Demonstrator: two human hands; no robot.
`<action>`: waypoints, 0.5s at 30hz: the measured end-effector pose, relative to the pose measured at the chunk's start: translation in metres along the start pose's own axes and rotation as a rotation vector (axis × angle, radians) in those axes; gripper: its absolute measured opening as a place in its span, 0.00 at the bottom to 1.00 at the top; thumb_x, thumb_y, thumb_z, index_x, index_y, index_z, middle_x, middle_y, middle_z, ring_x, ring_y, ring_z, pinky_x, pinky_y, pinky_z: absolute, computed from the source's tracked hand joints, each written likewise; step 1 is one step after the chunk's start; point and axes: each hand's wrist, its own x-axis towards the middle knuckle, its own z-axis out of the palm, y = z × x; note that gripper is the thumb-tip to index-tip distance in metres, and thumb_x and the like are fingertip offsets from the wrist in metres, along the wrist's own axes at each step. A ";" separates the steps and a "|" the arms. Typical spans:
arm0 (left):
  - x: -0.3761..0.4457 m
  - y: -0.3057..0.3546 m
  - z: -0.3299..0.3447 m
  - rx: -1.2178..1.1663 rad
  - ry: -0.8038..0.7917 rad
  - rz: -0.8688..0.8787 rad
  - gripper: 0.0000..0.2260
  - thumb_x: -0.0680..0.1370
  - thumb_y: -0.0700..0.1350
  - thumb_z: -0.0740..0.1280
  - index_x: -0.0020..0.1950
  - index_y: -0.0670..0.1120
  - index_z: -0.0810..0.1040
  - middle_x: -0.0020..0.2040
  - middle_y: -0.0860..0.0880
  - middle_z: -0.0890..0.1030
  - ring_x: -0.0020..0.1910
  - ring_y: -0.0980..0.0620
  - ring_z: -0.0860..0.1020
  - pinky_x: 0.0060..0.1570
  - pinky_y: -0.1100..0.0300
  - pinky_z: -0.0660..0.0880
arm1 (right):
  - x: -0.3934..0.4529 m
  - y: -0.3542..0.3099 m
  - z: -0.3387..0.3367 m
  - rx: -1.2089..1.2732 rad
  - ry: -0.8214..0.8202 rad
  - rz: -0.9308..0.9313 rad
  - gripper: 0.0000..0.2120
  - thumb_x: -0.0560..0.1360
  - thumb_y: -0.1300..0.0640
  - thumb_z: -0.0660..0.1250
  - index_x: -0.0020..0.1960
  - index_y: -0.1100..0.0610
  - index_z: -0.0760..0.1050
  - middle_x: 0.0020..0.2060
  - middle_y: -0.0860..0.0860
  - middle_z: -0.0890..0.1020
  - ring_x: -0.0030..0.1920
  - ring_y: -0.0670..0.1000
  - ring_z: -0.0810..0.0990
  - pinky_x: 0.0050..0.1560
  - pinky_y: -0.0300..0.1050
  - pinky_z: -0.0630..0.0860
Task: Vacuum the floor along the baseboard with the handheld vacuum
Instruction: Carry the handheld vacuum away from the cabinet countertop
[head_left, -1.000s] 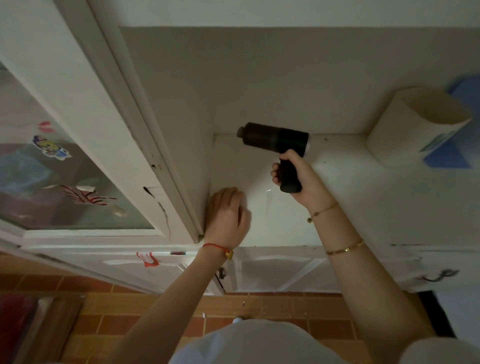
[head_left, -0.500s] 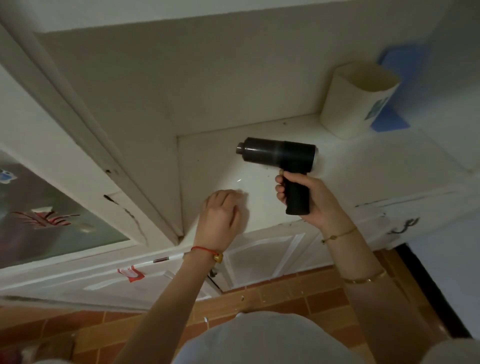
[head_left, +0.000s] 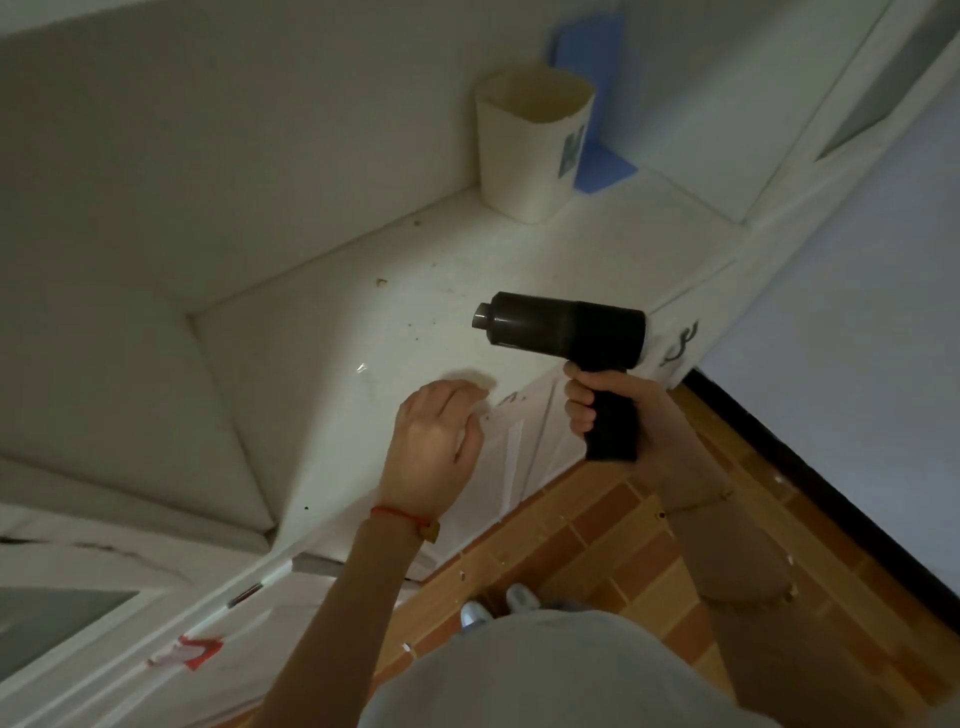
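Gripping the handheld vacuum (head_left: 563, 332) by its dark pistol handle, your right hand (head_left: 618, 410) has its fingers (head_left: 581, 410) curled tight round the grip, and the barrel sits above your fist with its long axis running roughly level, nozzle pointing to your left. It hangs in the air over the front edge of the white counter (head_left: 322, 332), not touching it. Your left hand (head_left: 434, 447) rests on that edge with its fingers bent at the lip and nothing held in them.

What matters for the coming move is the drop. The brick-pattern floor (head_left: 613, 530) lies below and toward you, and the black baseboard (head_left: 810, 467) runs along the foot of the pale wall to your right, well apart from the nozzle. Your right hand is the nearer one to that strip and already holds the tool, so I judge you need to lower it and swing the nozzle round from left toward the baseboard, laying the barrel along the strip's line. Small pale flecks dot the floor there.
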 end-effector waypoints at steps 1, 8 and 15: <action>0.003 0.003 0.005 -0.008 -0.023 0.025 0.15 0.80 0.46 0.58 0.62 0.45 0.79 0.60 0.47 0.81 0.61 0.48 0.76 0.65 0.46 0.72 | -0.008 0.000 -0.003 0.014 0.019 -0.020 0.03 0.75 0.62 0.63 0.48 0.59 0.70 0.33 0.50 0.72 0.30 0.46 0.73 0.33 0.38 0.75; 0.023 0.038 0.039 -0.065 -0.139 0.157 0.17 0.81 0.49 0.56 0.62 0.44 0.79 0.60 0.45 0.81 0.62 0.44 0.77 0.64 0.41 0.73 | -0.053 0.000 -0.032 0.035 0.183 -0.147 0.04 0.73 0.63 0.64 0.47 0.59 0.71 0.32 0.51 0.71 0.30 0.47 0.72 0.32 0.38 0.73; 0.055 0.086 0.086 -0.144 -0.291 0.215 0.14 0.80 0.45 0.60 0.62 0.46 0.79 0.60 0.47 0.81 0.61 0.47 0.77 0.62 0.44 0.74 | -0.107 -0.015 -0.075 0.054 0.373 -0.277 0.03 0.72 0.63 0.65 0.45 0.58 0.73 0.31 0.51 0.72 0.29 0.47 0.72 0.32 0.38 0.72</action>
